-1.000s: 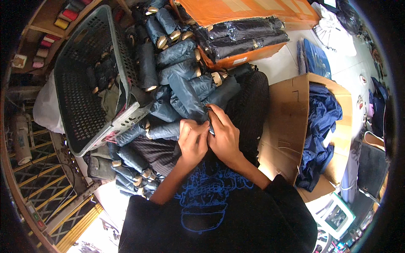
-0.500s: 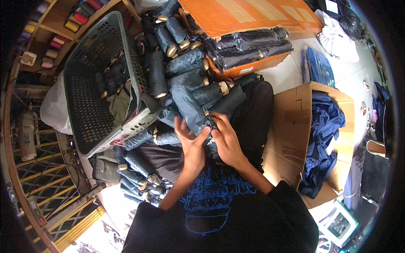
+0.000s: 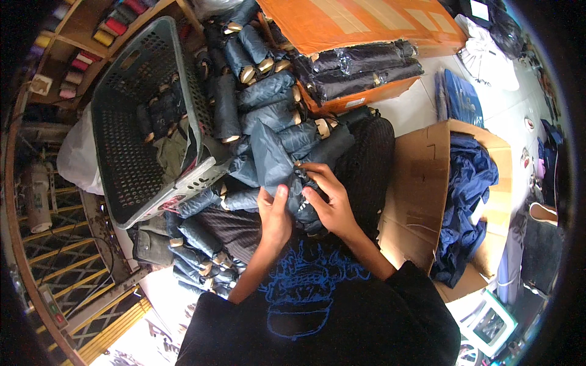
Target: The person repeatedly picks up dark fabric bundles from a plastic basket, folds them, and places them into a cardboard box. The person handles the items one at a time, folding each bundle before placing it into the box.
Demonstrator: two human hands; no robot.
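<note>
A dark blue-grey folding umbrella (image 3: 272, 155) lies tilted in front of my body, its loose fabric standing up away from me. My left hand (image 3: 276, 213) is closed round the fabric's lower left side, thumb on top. My right hand (image 3: 329, 198) pinches the dark gathered end with thumb and forefinger. What lies beneath the fingers there is hidden. Just beyond my hands, several similar rolled umbrellas (image 3: 268, 114) with pale handle ends are heaped on and around my dark striped trousers.
A dark perforated basket (image 3: 198, 104) stands tilted at left, holding more umbrellas and cloth. An orange box (image 3: 366, 97) of plastic-wrapped dark bundles is ahead. At right, a cardboard box (image 3: 421, 183) holds crumpled navy fabric (image 3: 464, 201). Thread spools (image 3: 116, 25) fill shelves at far left.
My left hand has gone from spread fingers to gripping the umbrella's fabric. The fabric's upper part now looks shorter and wider. My right hand stays at the gathered end.
</note>
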